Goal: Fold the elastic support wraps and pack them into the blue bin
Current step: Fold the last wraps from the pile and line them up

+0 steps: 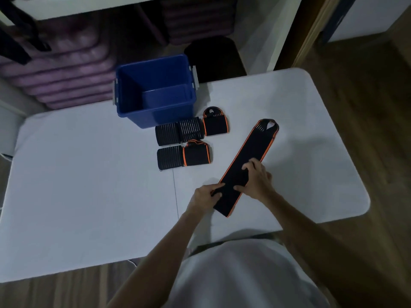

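Note:
A long black wrap with orange edging [251, 156] lies flat and diagonal on the white table [89, 185], its looped end pointing far right. My left hand [205, 196] pinches its near left edge. My right hand [258, 178] grips the right edge, thumb and fingers curled onto the fabric. Several folded wraps lie between the hands and the blue bin [155, 92]: two orange-trimmed ones [215, 123] [196, 153] and three black ribbed ones [179, 132]. Nothing shows inside the open bin.
The bin stands at the table's far edge. A black stool [214, 55] is behind it. Stacked purple mats [60, 70] fill shelves at the far left. Wooden floor [367, 107] lies to the right of the table.

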